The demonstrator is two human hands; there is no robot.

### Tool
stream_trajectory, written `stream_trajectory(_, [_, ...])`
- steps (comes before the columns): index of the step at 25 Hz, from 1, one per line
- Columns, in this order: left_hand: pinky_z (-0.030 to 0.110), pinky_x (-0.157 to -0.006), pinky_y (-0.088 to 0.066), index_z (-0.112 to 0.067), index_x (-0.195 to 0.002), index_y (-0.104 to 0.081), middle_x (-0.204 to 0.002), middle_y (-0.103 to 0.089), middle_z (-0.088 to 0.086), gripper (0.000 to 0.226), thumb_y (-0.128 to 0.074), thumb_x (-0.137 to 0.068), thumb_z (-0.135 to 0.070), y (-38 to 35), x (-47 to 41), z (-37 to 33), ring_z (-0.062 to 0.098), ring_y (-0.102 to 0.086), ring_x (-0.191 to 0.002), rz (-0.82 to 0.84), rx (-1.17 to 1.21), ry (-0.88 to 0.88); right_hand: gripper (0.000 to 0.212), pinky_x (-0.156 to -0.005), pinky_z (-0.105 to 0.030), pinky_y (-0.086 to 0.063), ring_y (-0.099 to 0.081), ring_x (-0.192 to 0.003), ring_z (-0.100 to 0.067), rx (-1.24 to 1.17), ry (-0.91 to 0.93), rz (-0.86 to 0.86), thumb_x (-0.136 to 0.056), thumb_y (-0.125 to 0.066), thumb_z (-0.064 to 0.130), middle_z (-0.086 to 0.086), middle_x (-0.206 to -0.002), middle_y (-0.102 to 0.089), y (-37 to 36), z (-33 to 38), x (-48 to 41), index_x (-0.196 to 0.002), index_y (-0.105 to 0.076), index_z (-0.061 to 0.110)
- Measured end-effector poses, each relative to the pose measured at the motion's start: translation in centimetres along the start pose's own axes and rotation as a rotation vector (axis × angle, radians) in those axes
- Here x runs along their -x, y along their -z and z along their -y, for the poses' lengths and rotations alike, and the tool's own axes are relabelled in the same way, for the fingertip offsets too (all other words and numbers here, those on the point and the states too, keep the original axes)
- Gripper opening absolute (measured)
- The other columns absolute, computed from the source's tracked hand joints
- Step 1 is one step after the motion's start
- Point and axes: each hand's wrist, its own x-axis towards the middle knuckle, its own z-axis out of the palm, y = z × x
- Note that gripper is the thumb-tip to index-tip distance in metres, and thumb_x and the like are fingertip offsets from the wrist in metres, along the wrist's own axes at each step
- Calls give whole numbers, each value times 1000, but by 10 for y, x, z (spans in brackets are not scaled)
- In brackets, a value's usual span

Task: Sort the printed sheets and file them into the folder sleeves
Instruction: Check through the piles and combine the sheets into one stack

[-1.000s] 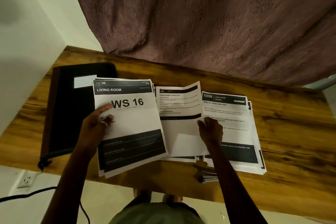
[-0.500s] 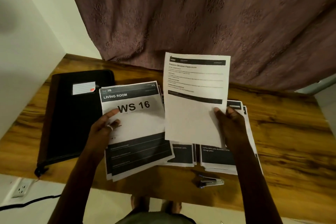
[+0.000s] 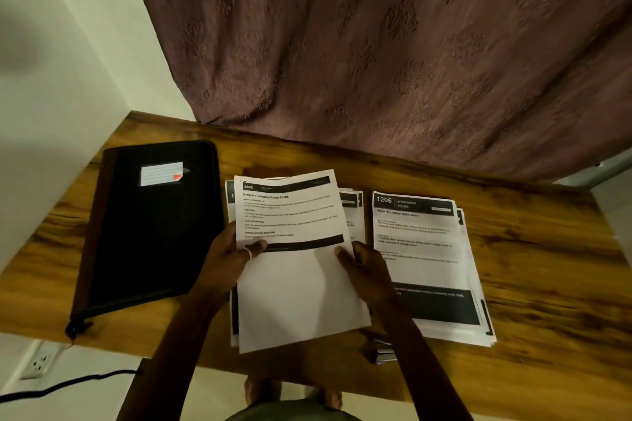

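Nearest the viewer, bare feet (image 3: 263,393) are seen on the pale floor under the table's near edge. Low at the left, a wall outlet (image 3: 38,363) is seen, with a dark cable (image 3: 68,385) trailing beside it. On the wooden table (image 3: 547,270), close to its near edge, a small metal tool that looks like a stapler (image 3: 380,355) is partly hidden by the right forearm.

A single printed sheet (image 3: 297,284) is held by both hands just over the table. Its left edge is pinched by the left hand (image 3: 225,261), with the thumb laid on the printed face and the fingers hidden beneath. Its right edge is gripped likewise by the right hand (image 3: 369,272), thumb on top. The sheet is headed "3562" and "Prepare Sesame Paste Drink"; its lower half is blank.

Beneath the sheet a left pile (image 3: 233,318) is mostly covered, with only its edges showing. Just behind the right thumb, the corner of a middle pile (image 3: 354,212) is seen. A right pile (image 3: 431,267) lies flat beside the right hand, topped by a page marked "1206 LIVING ROOM".

To the left of the papers, a black zipped folder (image 3: 150,236) lies closed on the table, and a white lined label (image 3: 160,174) is fixed near its far end. Behind the table, a mauve patterned curtain (image 3: 410,44) is hung, and a pale wall (image 3: 61,61) is seen at the left.
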Motion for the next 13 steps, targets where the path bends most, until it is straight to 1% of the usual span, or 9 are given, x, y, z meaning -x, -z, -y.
stream_trajectory(2, [28, -90, -53, -27, -135, -48, -117, -59, -17, 53, -66, -92, -3, 5, -2, 2, 10, -57, -113, -29, -43, -49, 24, -90, -32, -55, -65, -93, -12, 112, -5, -161, -98, -56, 36, 3, -105, -69, 2, -11, -8, -109, -66, 19])
stream_trajectory(4, [24, -89, -53, -30, -146, -34, -124, -55, -19, 73, -66, -90, 3, 15, -6, 5, 5, -56, -116, -28, -43, -110, 25, -80, -25, -54, -66, -88, -12, 282, -6, -286, -96, -58, 37, -1, -103, -71, 7, -23, -13, -107, -65, 16])
stream_trajectory(5, [22, -88, -54, -33, -152, -25, -128, -52, -22, 83, -65, -89, 5, 20, -8, 6, 1, -55, -118, -18, -40, -134, 30, -75, -23, -52, -66, -90, -15, 364, -17, -288, -95, -59, 40, -3, -105, -70, 7, -29, -14, -109, -62, 14])
stream_trajectory(6, [19, -85, -55, -36, -154, -18, -130, -50, -23, 90, -64, -90, 6, 24, -9, 7, -2, -54, -119, -5, -39, -152, 37, -74, -24, -53, -66, -95, -18, 403, -45, -262, -92, -61, 44, -5, -109, -67, 6, -35, -15, -113, -59, 13])
stream_trajectory(7, [17, -83, -55, -37, -155, -17, -131, -48, -23, 90, -62, -91, 7, 27, -10, 7, -3, -53, -120, 5, -47, -166, 45, -76, -27, -54, -65, -101, -22, 398, -81, -223, -89, -65, 46, -6, -113, -65, 3, -38, -15, -118, -55, 12])
stream_trajectory(8, [15, -80, -55, -37, -154, -22, -133, -48, -21, 85, -60, -92, 7, 28, -10, 7, -2, -52, -120, 18, -52, -172, 53, -79, -31, -54, -63, -107, -25, 384, -108, -194, -86, -69, 46, -7, -118, -61, 1, -40, -16, -123, -51, 11])
stream_trajectory(10, [15, -77, -55, -36, -146, -41, -135, -48, -14, 66, -56, -95, 4, 30, -12, 8, 6, -52, -121, 32, -23, -132, 65, -85, -35, -54, -59, -116, -29, 382, -132, -166, -81, -76, 39, -10, -124, -57, -2, -42, -21, -130, -46, 9])
stream_trajectory(11, [17, -77, -56, -35, -140, -50, -136, -49, -11, 57, -55, -96, 2, 31, -13, 9, 10, -52, -122, 34, 15, -98, 66, -87, -36, -54, -58, -117, -29, 386, -144, -164, -80, -79, 36, -10, -124, -57, -3, -42, -25, -130, -45, 8])
stream_trajectory(13, [23, -80, -57, -33, -134, -58, -133, -52, -10, 48, -55, -97, -2, 32, -14, 9, 14, -54, -121, 34, 75, -49, 65, -88, -38, -54, -61, -115, -30, 379, -172, -175, -77, -82, 30, -11, -123, -61, -1, -42, -33, -127, -48, 7])
